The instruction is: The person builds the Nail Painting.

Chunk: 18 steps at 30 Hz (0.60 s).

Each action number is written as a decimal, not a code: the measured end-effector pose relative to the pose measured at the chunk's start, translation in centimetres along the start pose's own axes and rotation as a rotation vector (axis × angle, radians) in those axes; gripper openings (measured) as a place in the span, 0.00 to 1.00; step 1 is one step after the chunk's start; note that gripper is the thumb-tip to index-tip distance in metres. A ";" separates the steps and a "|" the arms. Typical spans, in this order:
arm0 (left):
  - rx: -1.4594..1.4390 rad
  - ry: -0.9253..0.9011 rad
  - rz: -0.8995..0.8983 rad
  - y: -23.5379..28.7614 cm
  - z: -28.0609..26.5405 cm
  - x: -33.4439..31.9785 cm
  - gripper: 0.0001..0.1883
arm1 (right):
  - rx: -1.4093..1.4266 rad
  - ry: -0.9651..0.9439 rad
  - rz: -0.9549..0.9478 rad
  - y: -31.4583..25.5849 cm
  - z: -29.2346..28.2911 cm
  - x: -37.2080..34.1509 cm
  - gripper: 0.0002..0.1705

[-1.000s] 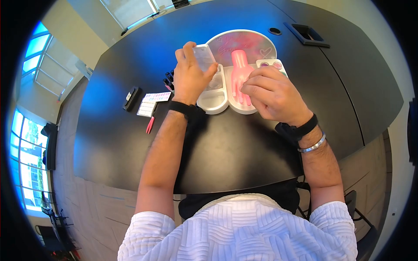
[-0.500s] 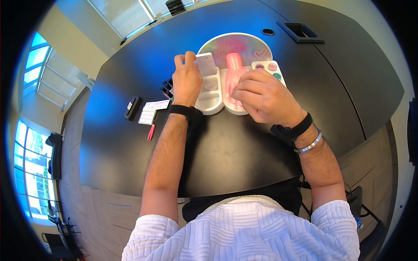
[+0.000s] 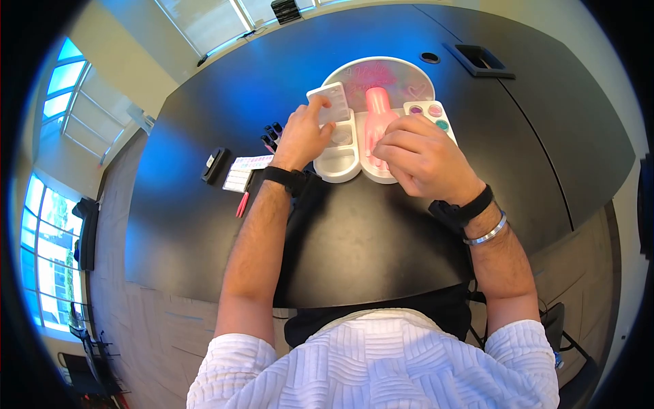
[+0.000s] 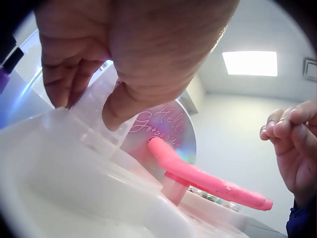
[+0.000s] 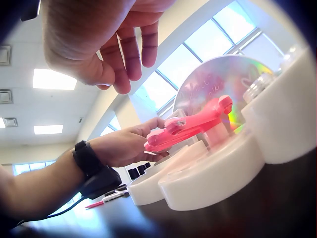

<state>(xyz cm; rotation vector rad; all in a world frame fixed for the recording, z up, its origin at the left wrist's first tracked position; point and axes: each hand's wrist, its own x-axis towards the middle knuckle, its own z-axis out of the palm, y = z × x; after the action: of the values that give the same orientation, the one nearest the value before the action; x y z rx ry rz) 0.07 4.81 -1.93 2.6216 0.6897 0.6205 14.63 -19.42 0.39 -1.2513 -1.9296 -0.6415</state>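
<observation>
My left hand (image 3: pixel 304 138) pinches a clear plastic lid (image 3: pixel 335 103) that stands tilted over the left compartments of a white case (image 3: pixel 338 174). In the left wrist view its thumb lies on the near face of the lid and the other fingers go behind. A pink model hand (image 3: pixel 379 116) rests in the middle of the case, fingers toward me. Over its fingertips hovers my right hand (image 3: pixel 428 158), thumb and fingers bent close together. I cannot tell whether something small sits between them. A round iridescent panel (image 3: pixel 409 75) with lettering rises behind.
Small glitter pots (image 3: pixel 434 110) sit on the case's right wing. To the left are black-capped nail polish bottles (image 3: pixel 271 136), white cards (image 3: pixel 238 176), a pink slim tool (image 3: pixel 242 204) and a black case (image 3: pixel 216 165). A framed opening (image 3: pixel 480 60) lies at the table's back right.
My left hand has come down from the top edge of the clear lid to its lower side, so more of the lid shows. The right hand stays over the model hand's fingers.
</observation>
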 end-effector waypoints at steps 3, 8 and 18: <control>0.006 0.003 0.026 -0.6 0.1 -0.6 0.25 | 0.000 -0.006 -0.004 -0.1 0.0 0.1 0.10; 0.031 0.106 0.153 -1.7 0.7 -0.4 0.22 | 0.014 -0.015 0.005 -0.2 0.2 -0.1 0.10; -0.023 0.035 0.088 -1.3 -0.4 -1.6 0.16 | 0.007 -0.018 0.009 -0.2 0.0 0.1 0.13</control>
<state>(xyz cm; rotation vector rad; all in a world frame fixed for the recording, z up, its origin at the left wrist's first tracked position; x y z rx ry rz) -1.85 5.08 -2.64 2.6367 0.5763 0.6974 14.41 -19.45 0.42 -1.2650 -1.9383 -0.6203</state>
